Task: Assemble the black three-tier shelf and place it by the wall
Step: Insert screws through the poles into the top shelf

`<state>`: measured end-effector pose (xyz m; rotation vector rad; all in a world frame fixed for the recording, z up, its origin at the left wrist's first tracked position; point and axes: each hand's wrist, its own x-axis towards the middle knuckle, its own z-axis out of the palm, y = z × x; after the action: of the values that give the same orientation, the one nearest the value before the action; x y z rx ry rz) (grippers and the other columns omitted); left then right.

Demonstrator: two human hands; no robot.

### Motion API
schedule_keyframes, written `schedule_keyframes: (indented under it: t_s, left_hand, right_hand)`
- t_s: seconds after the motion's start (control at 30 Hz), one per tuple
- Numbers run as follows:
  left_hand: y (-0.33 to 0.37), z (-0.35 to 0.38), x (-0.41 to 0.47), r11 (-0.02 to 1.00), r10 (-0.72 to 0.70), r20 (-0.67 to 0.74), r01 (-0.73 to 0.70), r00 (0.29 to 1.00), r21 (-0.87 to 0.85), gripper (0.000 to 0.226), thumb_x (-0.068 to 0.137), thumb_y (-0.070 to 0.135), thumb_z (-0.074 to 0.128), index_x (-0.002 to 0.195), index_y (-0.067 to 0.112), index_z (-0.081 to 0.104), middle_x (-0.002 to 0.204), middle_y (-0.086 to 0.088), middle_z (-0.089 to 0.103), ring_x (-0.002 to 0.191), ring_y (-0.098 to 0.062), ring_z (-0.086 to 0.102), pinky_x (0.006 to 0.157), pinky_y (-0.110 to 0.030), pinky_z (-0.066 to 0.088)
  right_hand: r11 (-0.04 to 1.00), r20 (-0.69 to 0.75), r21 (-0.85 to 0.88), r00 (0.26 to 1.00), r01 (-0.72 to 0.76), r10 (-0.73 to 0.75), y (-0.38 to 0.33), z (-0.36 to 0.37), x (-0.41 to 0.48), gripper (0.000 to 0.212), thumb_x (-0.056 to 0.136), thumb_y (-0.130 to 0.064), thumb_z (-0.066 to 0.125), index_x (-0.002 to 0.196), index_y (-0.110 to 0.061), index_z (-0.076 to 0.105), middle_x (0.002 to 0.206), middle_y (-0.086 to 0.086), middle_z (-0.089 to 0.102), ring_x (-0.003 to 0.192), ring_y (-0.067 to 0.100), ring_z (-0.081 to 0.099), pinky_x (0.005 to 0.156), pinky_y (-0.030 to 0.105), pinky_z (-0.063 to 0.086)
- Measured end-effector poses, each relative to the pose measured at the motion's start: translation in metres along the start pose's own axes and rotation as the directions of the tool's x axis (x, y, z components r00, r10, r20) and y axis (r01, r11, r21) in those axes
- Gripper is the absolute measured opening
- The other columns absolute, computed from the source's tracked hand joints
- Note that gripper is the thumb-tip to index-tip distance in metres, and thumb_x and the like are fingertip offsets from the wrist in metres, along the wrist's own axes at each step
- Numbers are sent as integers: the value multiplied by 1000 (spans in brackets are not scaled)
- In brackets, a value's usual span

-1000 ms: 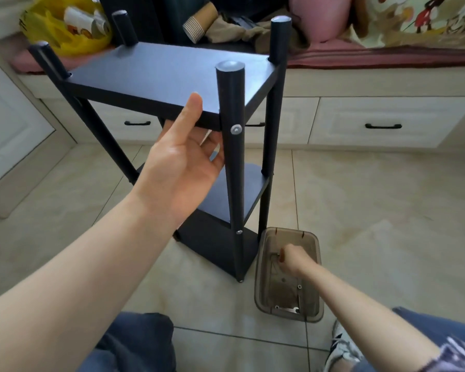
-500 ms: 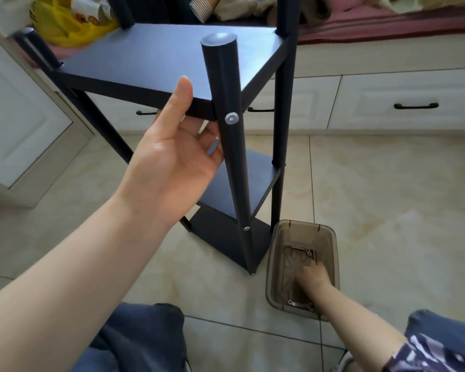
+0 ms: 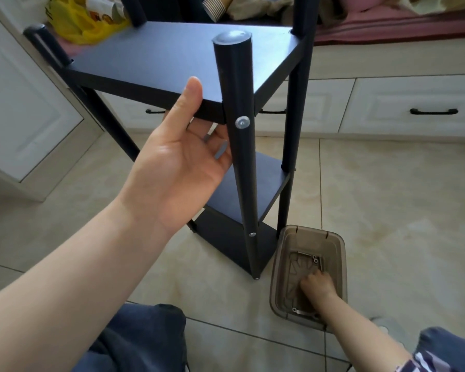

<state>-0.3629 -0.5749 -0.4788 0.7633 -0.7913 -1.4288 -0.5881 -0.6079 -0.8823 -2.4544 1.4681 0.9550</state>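
The black three-tier shelf (image 3: 172,55) stands upright on the tiled floor, four round posts bolted to its boards. My left hand (image 3: 180,167) holds the front edge of the top board beside the near post (image 3: 236,84), thumb on the edge and fingers underneath. My right hand (image 3: 317,287) reaches down into a brown see-through box (image 3: 275,277) on the floor, to the right of the shelf's foot. Its fingertips touch the box bottom, and I cannot tell whether they hold anything. Small silver screws (image 3: 316,260) and metal parts lie in the box.
White drawers with black handles (image 3: 414,103) run along the wall behind the shelf, under a bench piled with cloth and a yellow bag (image 3: 78,22). A white cabinet door (image 3: 24,116) stands at the left. My knees are at the bottom edge.
My right hand has slid from the far end of the box to the near end. The view has moved closer and lower. My left hand stays on the top board.
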Motion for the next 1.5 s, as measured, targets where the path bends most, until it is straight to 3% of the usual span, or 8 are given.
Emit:
schedule_keyframes:
  t_s: [0.87, 1.03, 1.1, 1.2, 1.3, 1.37, 1.43, 1.5]
  left_hand:
    - [2, -5, 2, 1000, -13, 8, 13, 1000, -28, 24, 99, 36, 57, 100, 14, 69, 103, -3, 75, 95, -16, 68, 94, -33, 55]
    - [3, -3, 0, 999, -26, 16, 26, 1000, -30, 32, 91, 38, 64, 111, 13, 63, 108, -3, 74, 96, -16, 68, 102, -34, 50]
    - [3, -2, 0, 999, -31, 8, 31, 999, -36, 33, 88, 37, 65, 111, 13, 61, 108, -3, 73, 97, -16, 68, 100, -34, 51]
    - [4, 0, -2, 997, -33, -13, 32, 999, -65, 41, 85, 36, 67, 117, 12, 56, 116, -5, 70, 104, -20, 65, 103, -36, 50]
    - [5, 2, -3, 997, -23, -11, 22, 1000, -74, 47, 86, 34, 67, 125, 13, 49, 126, -9, 63, 108, -22, 64, 103, -38, 50]
    - [5, 4, -3, 996, -21, -17, 19, 1000, -84, 48, 86, 33, 66, 127, 15, 48, 127, -10, 63, 105, -22, 65, 99, -39, 52]
    - [6, 5, -4, 995, -24, -34, 20, 999, -98, 49, 87, 32, 66, 130, 16, 48, 125, -9, 64, 101, -21, 66, 93, -36, 55]
    - [7, 7, -5, 995, -24, -58, 18, 998, -97, 55, 86, 31, 66, 135, 15, 48, 127, -10, 62, 103, -22, 65, 92, -37, 54]
  right_hand:
    - [992, 15, 128, 1000, -2, 0, 12, -32, -7, 37, 100, 1, 38, 131, -5, 56, 134, 16, 57, 125, 35, 53, 99, 40, 47]
    - [937, -46, 344, 996, -61, 81, 21, -67, -15, 30, 93, 5, 47, 114, -9, 63, 116, 9, 64, 105, 27, 64, 78, 30, 48]
    - [917, -90, 392, 989, -76, 120, 24, -77, -21, 23, 93, 4, 44, 95, -13, 59, 94, 3, 59, 92, 25, 61, 66, 24, 42]
    - [877, -147, 471, 971, -98, 187, 28, -94, -35, 21, 94, 4, 42, 88, -14, 51, 73, -3, 43, 76, 22, 51, 59, 25, 37]
    - [836, -213, 544, 953, -67, 215, 31, -116, -51, 21, 99, -5, 45, 81, -16, 49, 75, -1, 50, 76, 25, 57, 48, 23, 32]
    - [778, -276, 627, 930, -16, 242, 32, -140, -65, 23, 102, -17, 49, 79, -16, 51, 79, 1, 58, 77, 24, 59, 57, 28, 42]
    - [657, -340, 750, 896, 75, 286, 32, -168, -80, 21, 101, -24, 55, 85, -12, 62, 84, 4, 69, 81, 21, 65, 74, 33, 53]
    - [475, -409, 852, 847, 221, 338, 30, -201, -101, 16, 98, -21, 62, 87, -12, 68, 80, 2, 73, 75, 15, 69, 73, 31, 57]
